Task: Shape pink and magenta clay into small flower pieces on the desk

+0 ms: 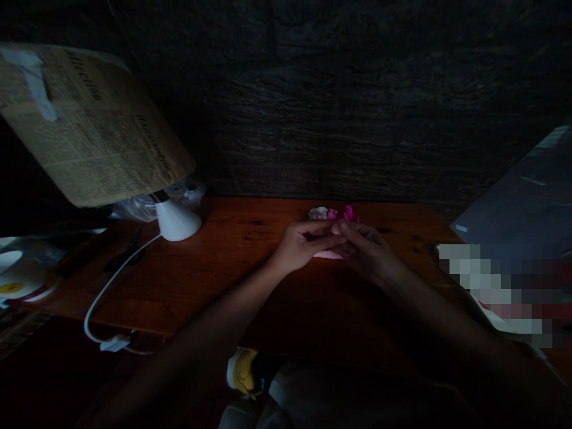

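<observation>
Nearest, the lap adjoins the wooden table. Left hand and right hand meet fingertip to fingertip, probably for fine control; anything clamped between cannot be told. Pink, petal-like pieces lie beneath and just beyond, within reach. Left, the lamp; far, the wall.

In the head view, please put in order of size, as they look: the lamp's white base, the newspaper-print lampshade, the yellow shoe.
1. Lampshade
2. White base
3. Yellow shoe, partly hidden; its rank is unsure.
</observation>
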A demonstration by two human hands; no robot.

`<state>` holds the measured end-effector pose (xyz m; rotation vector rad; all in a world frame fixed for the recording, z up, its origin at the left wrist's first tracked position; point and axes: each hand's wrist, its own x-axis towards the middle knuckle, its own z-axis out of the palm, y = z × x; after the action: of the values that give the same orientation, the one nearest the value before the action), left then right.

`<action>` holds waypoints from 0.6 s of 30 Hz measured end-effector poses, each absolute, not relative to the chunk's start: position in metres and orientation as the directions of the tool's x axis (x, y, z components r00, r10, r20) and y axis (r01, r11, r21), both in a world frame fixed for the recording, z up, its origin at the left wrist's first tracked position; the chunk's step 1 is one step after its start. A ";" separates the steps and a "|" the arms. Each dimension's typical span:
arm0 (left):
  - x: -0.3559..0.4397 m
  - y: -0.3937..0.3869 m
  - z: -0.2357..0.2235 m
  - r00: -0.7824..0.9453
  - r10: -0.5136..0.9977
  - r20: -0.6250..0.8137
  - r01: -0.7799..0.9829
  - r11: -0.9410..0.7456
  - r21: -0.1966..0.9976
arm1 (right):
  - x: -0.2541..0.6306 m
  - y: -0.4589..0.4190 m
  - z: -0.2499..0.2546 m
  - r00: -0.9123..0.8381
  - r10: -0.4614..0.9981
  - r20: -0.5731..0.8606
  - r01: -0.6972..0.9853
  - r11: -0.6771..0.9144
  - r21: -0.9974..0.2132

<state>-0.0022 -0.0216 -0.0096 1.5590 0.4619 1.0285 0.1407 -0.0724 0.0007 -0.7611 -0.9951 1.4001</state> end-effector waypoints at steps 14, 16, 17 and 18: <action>-0.005 -0.022 -0.010 0.494 0.721 0.486 -0.206 -0.446 0.871 | 0.152 -0.071 0.002 -0.198 0.979 0.056 -0.429 -0.035 -0.903; -0.007 -0.023 -0.012 0.478 0.678 0.558 -0.094 -0.592 0.800 | 0.152 -0.069 0.000 -0.162 0.986 0.050 -0.392 -0.018 -0.920; -0.008 -0.023 -0.012 0.483 0.648 0.589 -0.044 -0.654 0.756 | 0.152 -0.068 0.000 -0.143 0.989 0.047 -0.371 -0.009 -0.928; -0.009 -0.024 -0.012 0.494 0.617 0.613 -0.006 -0.702 0.712 | 0.151 -0.067 -0.001 -0.127 0.991 0.043 -0.351 -0.004 -0.936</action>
<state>-0.0092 -0.0238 -0.0123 2.0793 0.4998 1.2136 0.1514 -0.0671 -0.0007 -0.8603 -1.0404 1.4383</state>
